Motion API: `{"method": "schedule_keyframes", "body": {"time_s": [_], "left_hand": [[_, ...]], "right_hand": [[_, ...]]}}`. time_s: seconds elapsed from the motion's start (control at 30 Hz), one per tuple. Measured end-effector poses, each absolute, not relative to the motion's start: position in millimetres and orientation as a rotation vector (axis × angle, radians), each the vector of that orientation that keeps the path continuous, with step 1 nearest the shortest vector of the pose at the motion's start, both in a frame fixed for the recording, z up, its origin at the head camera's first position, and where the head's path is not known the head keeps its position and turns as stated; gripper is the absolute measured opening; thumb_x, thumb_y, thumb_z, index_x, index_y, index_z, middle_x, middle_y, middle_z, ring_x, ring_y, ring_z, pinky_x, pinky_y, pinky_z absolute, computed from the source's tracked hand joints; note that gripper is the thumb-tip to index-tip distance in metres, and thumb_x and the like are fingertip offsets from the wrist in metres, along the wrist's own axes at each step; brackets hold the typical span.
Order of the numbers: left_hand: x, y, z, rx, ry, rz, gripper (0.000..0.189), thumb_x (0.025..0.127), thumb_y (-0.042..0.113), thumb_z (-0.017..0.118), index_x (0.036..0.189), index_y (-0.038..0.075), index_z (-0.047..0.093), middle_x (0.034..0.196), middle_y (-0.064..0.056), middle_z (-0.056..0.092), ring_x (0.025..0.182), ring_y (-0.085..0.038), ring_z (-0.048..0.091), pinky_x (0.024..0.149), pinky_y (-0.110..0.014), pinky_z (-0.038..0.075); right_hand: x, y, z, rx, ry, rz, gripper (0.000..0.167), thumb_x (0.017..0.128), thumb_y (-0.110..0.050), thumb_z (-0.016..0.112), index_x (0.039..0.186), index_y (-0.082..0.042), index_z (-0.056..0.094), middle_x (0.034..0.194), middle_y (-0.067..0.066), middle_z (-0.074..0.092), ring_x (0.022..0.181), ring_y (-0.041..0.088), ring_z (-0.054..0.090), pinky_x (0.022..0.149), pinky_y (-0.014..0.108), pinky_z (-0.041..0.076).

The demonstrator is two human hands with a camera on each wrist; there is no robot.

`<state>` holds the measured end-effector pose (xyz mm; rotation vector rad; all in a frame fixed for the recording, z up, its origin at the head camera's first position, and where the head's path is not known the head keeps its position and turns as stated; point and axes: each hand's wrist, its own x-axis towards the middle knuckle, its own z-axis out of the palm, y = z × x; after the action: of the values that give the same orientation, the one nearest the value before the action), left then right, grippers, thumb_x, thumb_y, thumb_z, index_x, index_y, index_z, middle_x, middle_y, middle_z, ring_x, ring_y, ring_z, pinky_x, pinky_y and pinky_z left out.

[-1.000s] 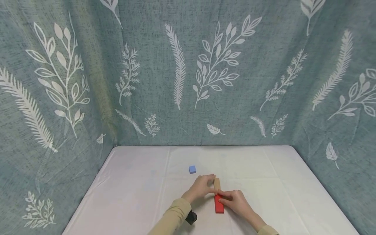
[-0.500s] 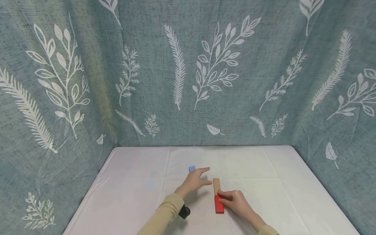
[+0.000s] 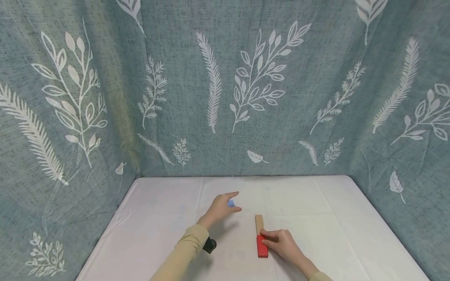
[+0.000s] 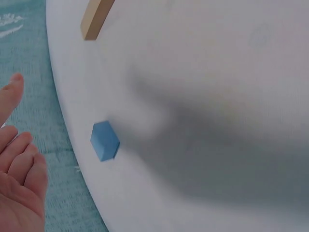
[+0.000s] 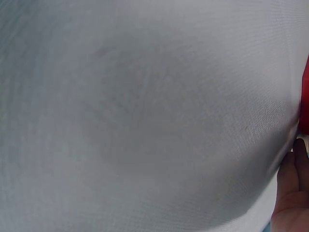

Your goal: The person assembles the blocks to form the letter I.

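Observation:
My left hand reaches over the small blue block, thumb and fingers spread apart and holding nothing. In the left wrist view the blue block lies on the white cloth, with the hand at the left edge. A long red block lies nearer the person, end to end with a plain wooden block. Thumb and index finger of my right hand pinch the red block near that join. Only a strip of the red block shows in the right wrist view.
A white cloth covers the table. Blue-green curtains with white leaf prints stand behind it and at both sides. A black device sits at the left wrist.
My left hand has let go of the wooden block's side and moved left and away from the person, to the blue block. The right hand stays at the red block.

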<state>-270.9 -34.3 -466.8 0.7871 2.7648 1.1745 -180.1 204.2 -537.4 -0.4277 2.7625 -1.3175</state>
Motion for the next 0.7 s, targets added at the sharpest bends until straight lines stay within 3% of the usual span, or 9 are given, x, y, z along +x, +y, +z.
{"method": "schedule_keyframes", "body": {"time_s": [0.7], "left_hand": [[-280, -49, -474, 0.620, 2.766, 1.284, 0.054, 0.083, 0.016, 0.071, 0.130, -0.004, 0.053, 0.133, -0.023, 0.055, 0.119, -0.043, 0.053, 0.100, -0.052, 0.047]], "right_hand": [[-180, 205, -537, -0.430, 2.773, -1.309, 0.038, 0.082, -0.016, 0.072, 0.117, -0.003, 0.066, 0.117, 0.013, 0.067, 0.112, 0.029, 0.063, 0.089, 0.037, 0.056]]}}
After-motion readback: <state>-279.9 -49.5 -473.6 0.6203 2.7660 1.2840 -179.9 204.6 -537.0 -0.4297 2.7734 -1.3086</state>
